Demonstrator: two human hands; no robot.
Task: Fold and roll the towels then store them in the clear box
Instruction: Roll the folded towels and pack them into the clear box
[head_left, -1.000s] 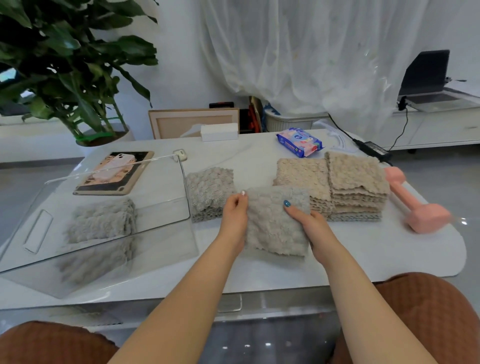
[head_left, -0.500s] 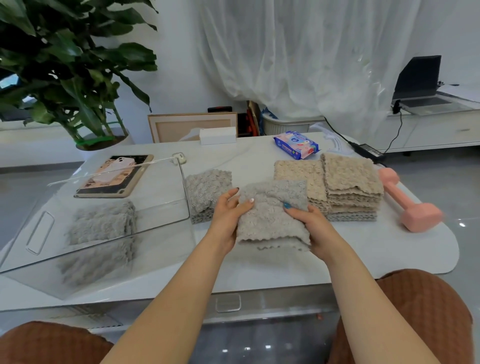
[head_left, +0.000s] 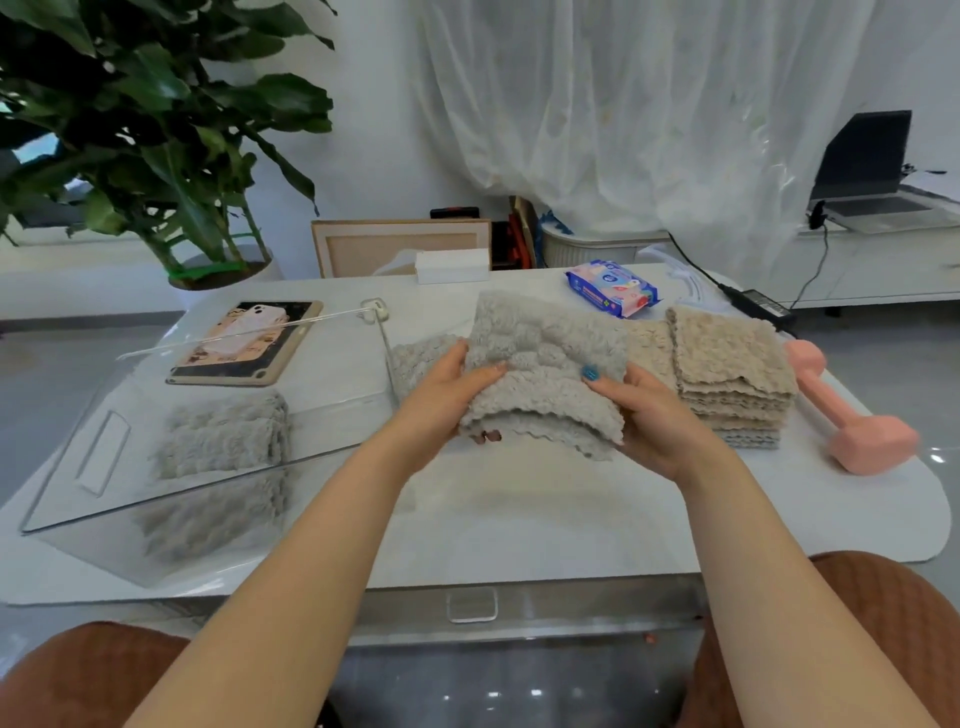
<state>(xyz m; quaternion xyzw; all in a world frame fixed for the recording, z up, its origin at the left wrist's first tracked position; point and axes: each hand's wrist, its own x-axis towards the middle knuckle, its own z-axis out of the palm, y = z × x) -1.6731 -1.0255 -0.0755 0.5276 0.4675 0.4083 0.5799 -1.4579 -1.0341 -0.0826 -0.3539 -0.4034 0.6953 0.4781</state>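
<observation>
A folded grey fluffy towel (head_left: 540, 364) is held off the white table (head_left: 519, 519), above its middle. My left hand (head_left: 441, 400) grips its left edge and my right hand (head_left: 654, 415) grips its right edge, thumbs on top. The clear box (head_left: 332, 426) stands at the left with one rolled grey towel (head_left: 223, 436) inside. Another grey towel (head_left: 415, 358) lies just right of the box, partly hidden by my left hand. A stack of beige towels (head_left: 727, 369) sits to the right.
A pink dumbbell (head_left: 857, 421) lies at the table's right edge. A tablet with a phone on it (head_left: 249, 343) lies behind the box. A wipes pack (head_left: 613, 288), a white box (head_left: 452, 265) and a power adapter (head_left: 758, 304) are at the back. A plant (head_left: 156, 130) stands far left.
The grey towel lay flat on the table under my hands a second ago; both hands have since gripped its sides and lifted it up, away from me.
</observation>
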